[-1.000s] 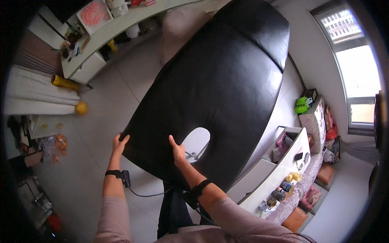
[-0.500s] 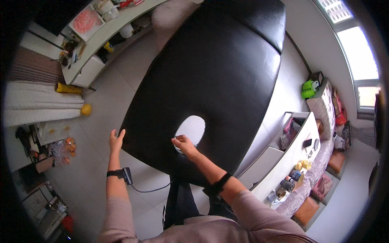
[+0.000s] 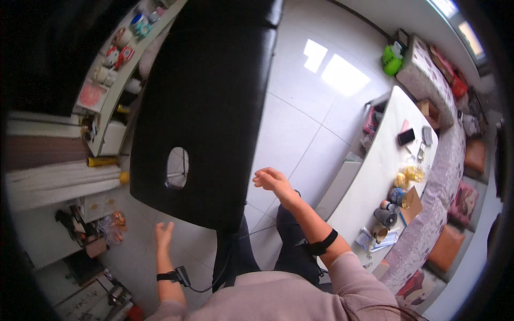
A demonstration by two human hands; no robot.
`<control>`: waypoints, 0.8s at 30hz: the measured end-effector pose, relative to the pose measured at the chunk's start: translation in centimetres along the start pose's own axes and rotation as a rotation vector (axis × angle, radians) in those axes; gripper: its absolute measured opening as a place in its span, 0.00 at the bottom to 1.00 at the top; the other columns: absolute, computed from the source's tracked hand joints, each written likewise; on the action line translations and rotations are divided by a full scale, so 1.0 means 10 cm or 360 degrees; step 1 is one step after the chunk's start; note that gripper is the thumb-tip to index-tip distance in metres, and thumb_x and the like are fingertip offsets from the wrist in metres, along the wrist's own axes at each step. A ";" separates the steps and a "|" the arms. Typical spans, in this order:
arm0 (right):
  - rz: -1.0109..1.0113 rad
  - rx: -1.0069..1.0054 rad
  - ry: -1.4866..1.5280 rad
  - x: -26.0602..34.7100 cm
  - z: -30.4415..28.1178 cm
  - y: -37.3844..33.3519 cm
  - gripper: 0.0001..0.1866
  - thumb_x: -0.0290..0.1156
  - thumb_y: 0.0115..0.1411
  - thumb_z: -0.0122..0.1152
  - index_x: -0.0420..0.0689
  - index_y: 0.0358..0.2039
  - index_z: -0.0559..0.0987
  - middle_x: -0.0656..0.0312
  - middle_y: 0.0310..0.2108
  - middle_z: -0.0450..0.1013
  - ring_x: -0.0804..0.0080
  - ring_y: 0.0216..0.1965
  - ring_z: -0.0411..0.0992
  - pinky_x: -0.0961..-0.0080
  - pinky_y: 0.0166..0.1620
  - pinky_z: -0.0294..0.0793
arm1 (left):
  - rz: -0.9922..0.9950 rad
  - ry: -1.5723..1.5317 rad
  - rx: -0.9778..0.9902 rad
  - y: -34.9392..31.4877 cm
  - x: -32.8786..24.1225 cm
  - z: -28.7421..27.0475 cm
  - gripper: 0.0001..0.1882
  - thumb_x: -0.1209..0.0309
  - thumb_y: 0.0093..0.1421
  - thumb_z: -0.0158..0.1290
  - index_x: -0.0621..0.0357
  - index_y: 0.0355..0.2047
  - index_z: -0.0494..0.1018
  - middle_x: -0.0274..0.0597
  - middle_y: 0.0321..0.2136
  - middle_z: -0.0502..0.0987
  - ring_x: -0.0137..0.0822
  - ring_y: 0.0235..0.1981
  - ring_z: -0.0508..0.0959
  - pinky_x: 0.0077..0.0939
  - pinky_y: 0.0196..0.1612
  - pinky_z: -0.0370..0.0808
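Note:
A long black padded massage table (image 3: 201,107) with an oval hole (image 3: 177,168) in its near end stretches away from me. Through the hole, thin leg parts and pale floor show. My left hand (image 3: 164,234) is just off the table's near left edge, thumb and fingers apart, holding nothing. Past the right side of the table, my right hand (image 3: 274,181) hovers over the floor with its fingers loosely stretched and nothing in them. Each wrist wears a black strap; a small device (image 3: 182,276) with a cable sits on the left one.
At right, a long white table (image 3: 369,176) bears a phone (image 3: 406,137), jars and papers, beside a patterned sofa (image 3: 452,160). A cluttered shelf unit (image 3: 110,131) lines the left. Tiled floor (image 3: 300,123) lies between the massage table and the white table.
My right hand has left the hole and moved right, beyond the massage table's side. The left hand has come off its edge. The massage table now appears further left in view.

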State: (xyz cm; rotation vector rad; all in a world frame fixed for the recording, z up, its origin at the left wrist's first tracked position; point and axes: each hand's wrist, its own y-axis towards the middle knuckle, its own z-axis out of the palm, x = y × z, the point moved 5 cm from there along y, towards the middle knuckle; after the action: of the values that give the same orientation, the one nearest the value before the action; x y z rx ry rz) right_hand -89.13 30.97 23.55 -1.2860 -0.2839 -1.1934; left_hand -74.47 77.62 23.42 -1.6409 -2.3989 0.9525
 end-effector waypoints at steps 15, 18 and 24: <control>-0.0248 -0.0707 0.0843 0.38 -2.15 -0.87 0.14 0.40 0.62 0.50 0.42 0.41 0.72 0.60 0.36 0.76 0.76 0.35 0.75 0.81 0.38 0.70 | 0.0199 0.0359 0.0564 -0.52 -2.58 1.91 0.55 0.43 0.50 0.56 0.65 0.64 0.41 0.61 0.65 0.38 0.49 0.67 0.43 0.36 0.65 0.49; -0.0240 -0.0748 0.0882 0.49 -2.35 -0.78 0.14 0.40 0.62 0.51 0.42 0.40 0.72 0.60 0.36 0.76 0.77 0.34 0.75 0.81 0.37 0.70 | -0.0111 0.0148 0.0709 -0.51 -2.56 1.87 0.51 0.45 0.51 0.56 0.59 0.65 0.45 0.53 0.65 0.45 0.49 0.64 0.51 0.44 0.60 0.55; -0.0216 -0.0866 0.0962 0.81 -2.88 -0.25 0.13 0.38 0.60 0.57 0.42 0.39 0.72 0.60 0.35 0.76 0.76 0.33 0.75 0.84 0.34 0.70 | 0.0630 0.0348 0.0136 -0.27 -3.67 1.99 0.37 0.52 0.51 0.59 0.64 0.54 0.64 0.55 0.55 0.64 0.48 0.55 0.66 0.35 0.55 0.65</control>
State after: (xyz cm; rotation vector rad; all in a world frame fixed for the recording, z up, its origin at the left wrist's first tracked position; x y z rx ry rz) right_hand -100.05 3.05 21.26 -1.2970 0.4297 -1.7876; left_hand -69.08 36.35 18.69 -2.1080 -1.9068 0.8525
